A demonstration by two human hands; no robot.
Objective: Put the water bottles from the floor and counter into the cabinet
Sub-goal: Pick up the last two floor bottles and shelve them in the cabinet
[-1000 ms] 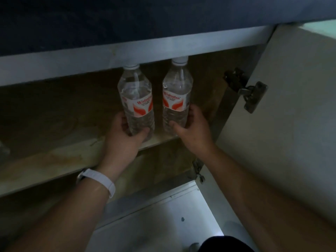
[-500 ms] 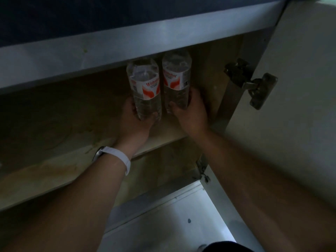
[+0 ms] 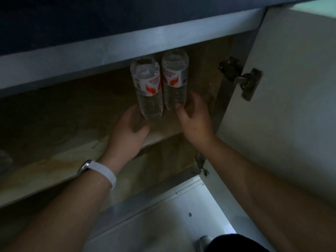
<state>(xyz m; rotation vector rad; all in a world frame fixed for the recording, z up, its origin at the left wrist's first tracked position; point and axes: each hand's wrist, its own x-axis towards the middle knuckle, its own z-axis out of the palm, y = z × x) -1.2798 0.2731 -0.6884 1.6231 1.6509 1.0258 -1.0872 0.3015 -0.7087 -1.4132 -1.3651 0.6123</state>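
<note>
Two clear water bottles with red-and-white labels stand side by side on the wooden cabinet shelf, near its right end. The left bottle has my left hand cupped loosely just below and left of its base. The right bottle has my right hand beside its base, thumb tip at the bottle's front and fingers spread off to the right. Both hands look slack and no longer clasp the bottles. The caps are hidden behind the cabinet's top rail.
The white cabinet door stands open on the right, with a metal hinge near my right hand. A lower compartment lies under the shelf. Pale floor shows below, and a dark countertop edge runs across the top.
The bottles went deeper onto the shelf and now stand there. Both hands have slipped down to the bases and loosened their grip.
</note>
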